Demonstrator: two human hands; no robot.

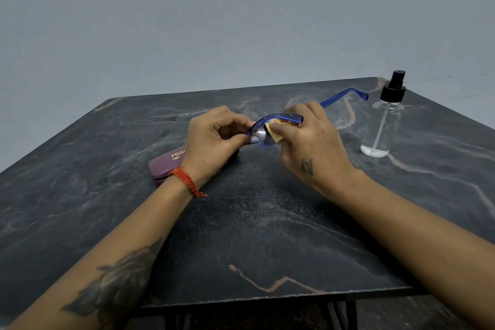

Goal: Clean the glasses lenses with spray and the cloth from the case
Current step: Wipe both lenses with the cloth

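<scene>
The left hand [214, 136] pinches the blue-framed glasses [273, 126] at one end, while the right hand [308, 139], just beside it, presses a yellow cloth [274, 128] against a lens.

Case [167, 162] lettering half hidden behind left hand [214, 139]; cloth [276, 131] mostly covered.

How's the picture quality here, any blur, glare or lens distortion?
Head view: soft, even light; the right hand rubbing the cloth on the blue glasses is slightly smeared; the marble table edges bow from the wide lens; no strong glare on the spray bottle.
</scene>
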